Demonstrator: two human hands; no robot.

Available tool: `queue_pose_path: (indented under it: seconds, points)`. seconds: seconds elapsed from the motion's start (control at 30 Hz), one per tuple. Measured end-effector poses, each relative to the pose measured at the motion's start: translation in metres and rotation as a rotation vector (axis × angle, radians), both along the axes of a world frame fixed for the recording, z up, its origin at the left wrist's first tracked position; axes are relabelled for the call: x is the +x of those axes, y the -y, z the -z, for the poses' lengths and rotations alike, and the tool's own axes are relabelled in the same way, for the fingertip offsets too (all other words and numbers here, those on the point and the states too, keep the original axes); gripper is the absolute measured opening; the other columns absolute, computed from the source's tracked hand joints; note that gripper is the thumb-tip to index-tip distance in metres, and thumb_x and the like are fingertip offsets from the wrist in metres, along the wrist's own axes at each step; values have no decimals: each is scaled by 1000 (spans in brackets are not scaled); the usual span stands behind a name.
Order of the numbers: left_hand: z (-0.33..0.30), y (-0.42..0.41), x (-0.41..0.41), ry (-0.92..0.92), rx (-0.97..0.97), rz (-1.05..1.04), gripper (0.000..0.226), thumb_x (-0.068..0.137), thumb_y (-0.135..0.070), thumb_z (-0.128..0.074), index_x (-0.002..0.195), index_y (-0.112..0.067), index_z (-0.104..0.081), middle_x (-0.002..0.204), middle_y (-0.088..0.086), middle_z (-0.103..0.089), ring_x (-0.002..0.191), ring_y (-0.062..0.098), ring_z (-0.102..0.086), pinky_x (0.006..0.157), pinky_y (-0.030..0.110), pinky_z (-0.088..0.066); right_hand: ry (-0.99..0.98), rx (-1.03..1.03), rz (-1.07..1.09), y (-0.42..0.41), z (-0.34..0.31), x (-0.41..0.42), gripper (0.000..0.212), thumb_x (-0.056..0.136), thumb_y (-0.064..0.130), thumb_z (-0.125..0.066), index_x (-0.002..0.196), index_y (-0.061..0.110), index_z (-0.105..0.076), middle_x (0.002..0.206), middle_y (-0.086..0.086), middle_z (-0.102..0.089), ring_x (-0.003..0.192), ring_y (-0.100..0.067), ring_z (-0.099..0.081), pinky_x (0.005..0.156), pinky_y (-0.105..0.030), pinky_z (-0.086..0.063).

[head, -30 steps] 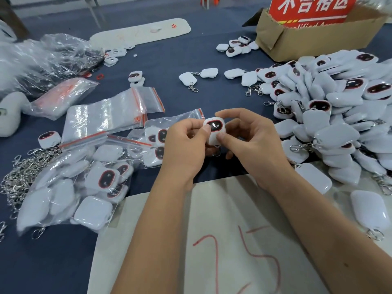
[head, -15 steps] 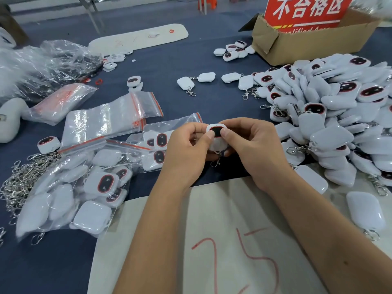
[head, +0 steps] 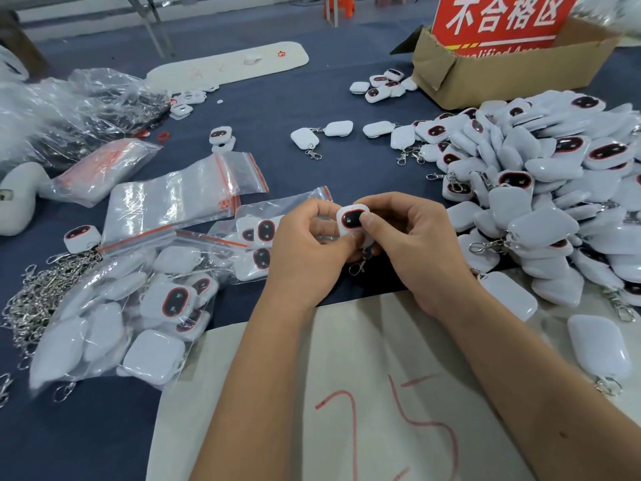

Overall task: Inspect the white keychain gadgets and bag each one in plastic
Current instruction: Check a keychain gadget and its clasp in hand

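both sets of fingers are pinching one white keychain gadget above the near middle of the counter. the left hand is curling round the gadget's left edge, its thumb lying under the dark red-rimmed oval face, while the right hand is closing in from the other side with its thumb tip pressing on the right part of that face. the face is turning up toward the camera (tilted a little), and a small metal clasp is dangling below the gadget, between the two palms.

just behind and left of the held gadget, a small clear bag with a red zip strip is lying flat with several gadgets inside. farther left of the held gadget, a larger clear bag is sitting full of them, and beyond that a tangle of loose metal chains is spreading toward the counter's edge. behind the small bag, a stack of empty zip bags is resting on the blue cloth.

right of the held gadget, a big heap of unbagged gadgets is piling up, some face up, some face down. behind that heap a cardboard box is holding a red sign. nearer than the held gadget, both forearms are crossing a pale sheet marked in red pen.
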State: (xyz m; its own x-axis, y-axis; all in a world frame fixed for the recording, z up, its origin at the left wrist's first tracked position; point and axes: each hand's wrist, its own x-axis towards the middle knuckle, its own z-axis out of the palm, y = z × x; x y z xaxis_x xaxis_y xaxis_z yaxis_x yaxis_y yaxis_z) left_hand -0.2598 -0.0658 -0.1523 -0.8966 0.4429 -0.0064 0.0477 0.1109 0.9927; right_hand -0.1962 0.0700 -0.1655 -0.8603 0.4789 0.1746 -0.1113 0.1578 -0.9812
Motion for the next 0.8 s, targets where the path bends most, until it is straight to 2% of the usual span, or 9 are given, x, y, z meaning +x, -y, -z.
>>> queue_pose_path:
  seconds: [0.13, 0.23, 0.37, 0.43, 0.5, 0.6, 0.67, 0.73, 0.8]
  points:
    - [2, -5, 0, 78, 21, -53, 19, 87, -2, -80, 103, -6, -70, 89, 10, -78, 81, 26, -78, 77, 39, -65, 6, -9, 41, 1, 1, -1, 15, 98, 12, -69, 111, 19, -73, 89, 1, -76, 72, -6, -68, 66, -23, -55]
    - [1, -5, 0, 120, 83, -72, 19, 86, 0, -80, 102, -3, -71, 88, 13, -79, 79, 27, -78, 70, 33, -63, 17, 26, 32, 3, 1, -1, 13, 99, 19, -68, 111, 20, -73, 91, 0, -77, 75, -12, -70, 68, -29, -58]
    - [0, -8, 0, 19, 128, -198, 20, 86, -9, -82, 103, -11, -73, 91, 5, -79, 82, 23, -78, 77, 41, -64, 14, 90, -24, 7, 0, -2, 15, 105, 25, -61, 105, 21, -75, 81, 7, -76, 68, -8, -69, 63, -23, -53]
    - [-1, -8, -1, -42, 127, -245, 19, 87, -6, -80, 104, -12, -73, 93, 2, -79, 83, 18, -77, 80, 40, -64, 10, 116, -61, 7, -1, -1, 13, 104, 23, -63, 104, 22, -76, 80, 6, -77, 64, -7, -68, 60, -21, -52]
    - [-2, -9, -1, -78, 110, -230, 20, 89, -1, -75, 106, -12, -74, 97, 3, -79, 88, 20, -77, 84, 44, -63, 7, 111, -71, 6, -1, 0, 10, 101, 18, -67, 102, 22, -76, 80, 3, -78, 64, -10, -68, 59, -22, -52]
    - [-3, -10, 2, -282, -100, -258, 25, 88, -3, -71, 110, -14, -75, 102, -1, -76, 93, 16, -73, 91, 40, -59, -18, 60, 23, 3, 0, -1, 7, 99, 17, -70, 95, 20, -76, 75, 3, -75, 61, -11, -65, 57, -23, -50]
    - [-2, -12, 4, -432, -319, -310, 31, 87, -11, -73, 117, -15, -70, 113, -1, -66, 102, 18, -63, 95, 28, -48, -27, 26, 131, 2, 2, -2, 7, 99, 16, -70, 92, 18, -74, 74, 2, -73, 61, -11, -65, 53, -23, -49]
    - [-1, -14, 4, -461, -458, -338, 36, 86, -25, -78, 116, -14, -62, 113, -3, -54, 101, 18, -53, 84, 19, -34, -19, 1, 196, 1, 4, -3, 8, 99, 15, -68, 93, 16, -73, 75, 2, -72, 57, -9, -64, 51, -21, -48]
    - [0, -15, 5, -451, -557, -347, 46, 83, -36, -82, 113, -15, -55, 110, -3, -47, 95, 16, -43, 76, 20, -26, -10, 10, 214, 1, 5, -3, 11, 97, 11, -67, 96, 17, -75, 75, 3, -73, 55, -8, -62, 53, -20, -47]
